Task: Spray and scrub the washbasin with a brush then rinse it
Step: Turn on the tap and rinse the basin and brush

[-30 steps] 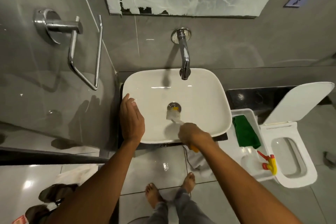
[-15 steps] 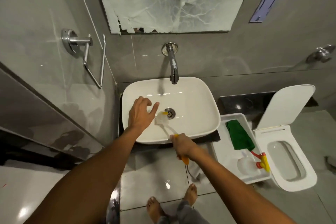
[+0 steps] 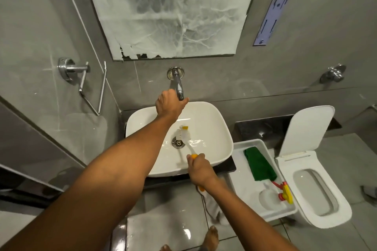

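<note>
Nearest me, the right hand (image 3: 201, 170) is closed in a full fist round the orange handle of the brush (image 3: 184, 135), whose white shaft runs up and away so that the bristle head sits low in the washbasin (image 3: 214, 120), just beyond the drain (image 3: 177, 143) and seemingly against the bowl. Beside that arm, on the right, a white tray (image 3: 237, 157) sits between the basin's counter and the toilet (image 3: 318, 185); in it lies a green cloth (image 3: 260, 164) at the far end and a spray bottle (image 3: 274, 195) on its side at the near end, its red and yellow trigger pointing toward the toilet. The toilet's lid stands up and its bowl looks bare. Farther in, the basin shows a wet sheen around the drain, but I can't tell whether any water is running. Farthest, the left hand (image 3: 168, 104) reaches over the back rim and curls round the end of the wall tap (image 3: 177, 85); its fingers are wrapped behind the spout, so how tight the grip is I can't tell. To my eye this is the turn toward rinsing: best to open the tap gently so the stream doesn't splash out of so shallow a bowl, and to sweep the brush from the rim down toward the drain, chasing the cleaner with the water
</note>
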